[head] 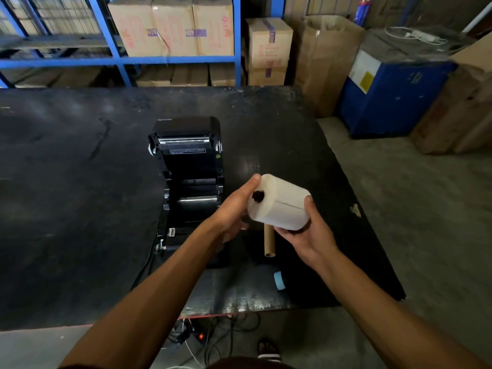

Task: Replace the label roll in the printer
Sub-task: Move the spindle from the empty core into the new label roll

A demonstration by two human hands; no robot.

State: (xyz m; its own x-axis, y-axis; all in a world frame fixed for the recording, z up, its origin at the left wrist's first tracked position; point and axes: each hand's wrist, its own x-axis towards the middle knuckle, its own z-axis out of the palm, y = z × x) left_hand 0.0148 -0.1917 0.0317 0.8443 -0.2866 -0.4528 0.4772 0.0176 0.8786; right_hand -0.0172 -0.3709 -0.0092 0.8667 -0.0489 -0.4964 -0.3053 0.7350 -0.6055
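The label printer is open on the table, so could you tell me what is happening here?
A person holds a full white label roll in both hands, left hand at its spindle end, right hand beneath. The printer lies open with its bay empty. A bare cardboard core rests on the table beside it.

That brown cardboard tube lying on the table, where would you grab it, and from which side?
Grip the cardboard tube around its near half, coming from above with fingers across its width. It lies flat on the black table, so both long sides are free there, while its far end is hidden under the label roll held above.
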